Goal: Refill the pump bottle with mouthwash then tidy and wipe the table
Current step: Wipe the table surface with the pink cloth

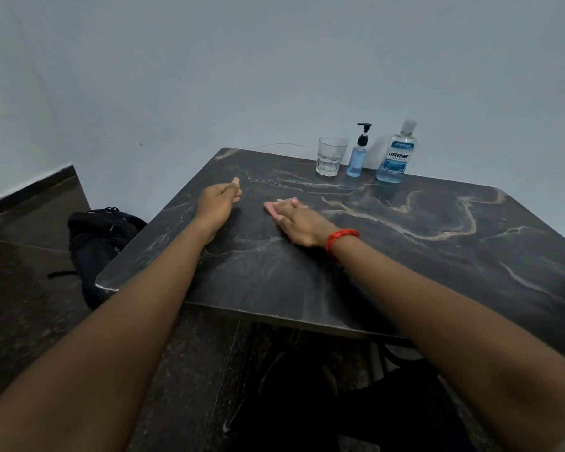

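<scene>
At the far edge of the dark marble table (405, 256) stand a pump bottle (357, 154) with blue liquid and a black pump, and a mouthwash bottle (397, 154) with a clear cap. My right hand (299, 223) lies flat with straight fingers on a pink cloth (270, 208), most of which it covers. My left hand (217, 203) rests on the table to the left of the cloth, fingers loosely curled and holding nothing.
An empty drinking glass (330, 156) stands left of the pump bottle. A black bag (101, 243) lies on the floor by the table's left corner. A pale wall runs close behind the table.
</scene>
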